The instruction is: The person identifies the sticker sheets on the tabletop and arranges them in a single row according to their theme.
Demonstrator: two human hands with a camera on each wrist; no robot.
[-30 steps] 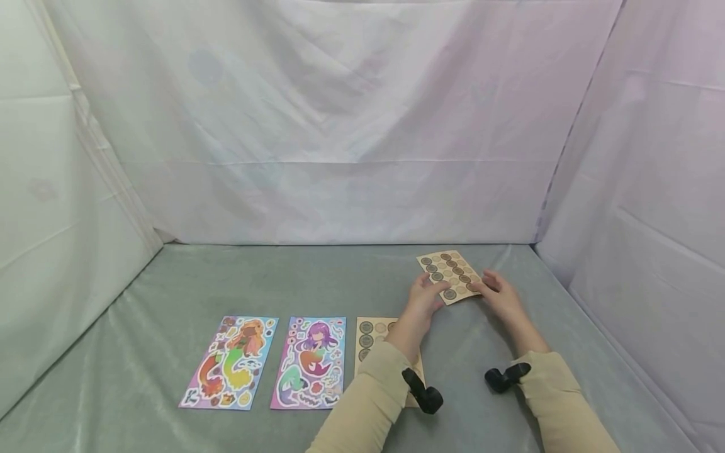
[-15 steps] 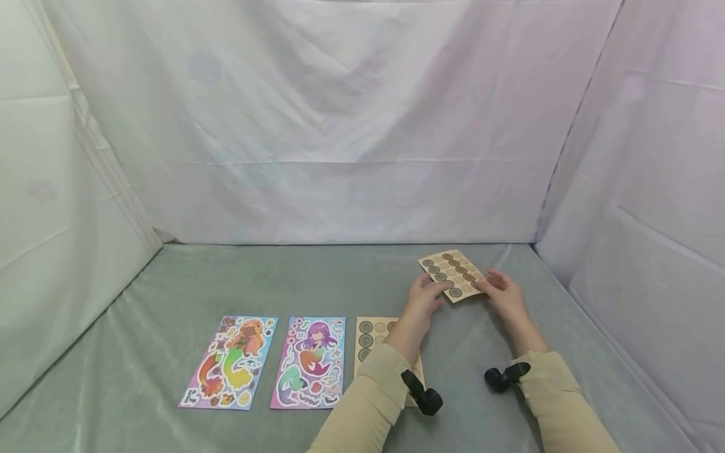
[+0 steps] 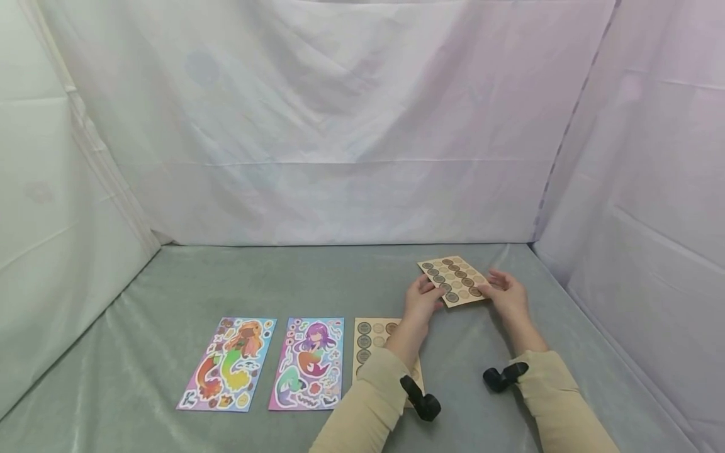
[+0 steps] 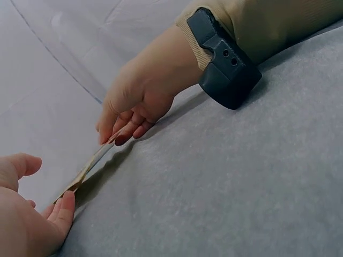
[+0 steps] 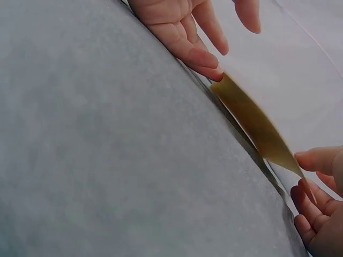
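A tan sticker sheet with rows of round dark and pale labels (image 3: pixel 455 277) is held at a slant above the cloth at the right. My right hand (image 3: pixel 506 302) pinches its near right corner, thumb on top and fingers below, as the right wrist view also shows. My left hand (image 3: pixel 420 305) is at the sheet's left edge. In the left wrist view the left thumb stands raised off the sheet (image 4: pixel 86 171), while the fingers touch it from below. Seen from the right wrist, the sheet's plain underside (image 5: pixel 257 123) bows slightly.
Two mermaid sticker sheets lie flat at the left: one with orange hair (image 3: pixel 229 365), one with purple hair (image 3: pixel 308 365). A second tan label sheet (image 3: pixel 362 343) is partly covered by the left forearm. Grey cloth (image 3: pixel 255 277) covers the table; white curtains (image 3: pixel 340 126) enclose it.
The held tan sheet has shifted slightly, tilting flatter with its near corner moving a little rightward. Both hands remain at its edges. The sheets on the table stay put.
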